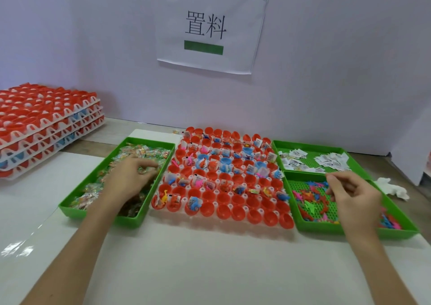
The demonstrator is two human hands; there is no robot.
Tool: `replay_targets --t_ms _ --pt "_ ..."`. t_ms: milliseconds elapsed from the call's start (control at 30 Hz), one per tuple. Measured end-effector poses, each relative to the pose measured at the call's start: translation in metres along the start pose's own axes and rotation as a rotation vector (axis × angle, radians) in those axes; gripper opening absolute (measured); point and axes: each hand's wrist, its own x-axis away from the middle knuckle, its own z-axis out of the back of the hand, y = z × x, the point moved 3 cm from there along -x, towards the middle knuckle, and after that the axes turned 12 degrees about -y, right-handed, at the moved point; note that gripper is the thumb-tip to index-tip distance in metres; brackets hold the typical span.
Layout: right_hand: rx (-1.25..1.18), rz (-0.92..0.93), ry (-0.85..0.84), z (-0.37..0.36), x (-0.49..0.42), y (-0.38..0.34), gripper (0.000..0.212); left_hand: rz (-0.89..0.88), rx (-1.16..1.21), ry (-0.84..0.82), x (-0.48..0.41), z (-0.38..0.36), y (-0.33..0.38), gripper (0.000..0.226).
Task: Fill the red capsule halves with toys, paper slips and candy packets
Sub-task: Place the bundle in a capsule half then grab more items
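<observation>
Both bare forearms reach forward, palms down. The left hand (133,176) bends its fingers down at the tips. The right hand (354,192) curls its fingers toward the thumb; whether either grips anything is unclear.

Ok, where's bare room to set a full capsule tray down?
Widest: the white tabletop in front of the white tray of red capsule halves. Also left, between the stacked capsule trays and the green candy tray. Crowded: the middle row, with the green toy tray and candy tray close against the capsule tray.
</observation>
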Motion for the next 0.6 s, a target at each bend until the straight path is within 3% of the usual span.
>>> replay_targets --t_ms 100,267,400,600 --pt "0.023 -0.015 0.001 -0.001 0.0 0.006 0.017 0.003 0.074 0.065 0.004 0.004 0.001 0.006" --pt "0.068 0.01 -0.003 -0.007 0.005 0.001 0.024 -0.044 0.121 0.123 0.01 0.001 0.002 0.02" --pt "0.114 0.024 -0.002 -0.008 0.008 -0.003 0.019 -0.133 0.142 0.159 0.006 0.0 0.004 0.018" --pt "0.13 0.036 0.01 -0.009 0.008 -0.003 0.017 -0.18 0.234 0.484 0.019 0.011 0.01 0.007"
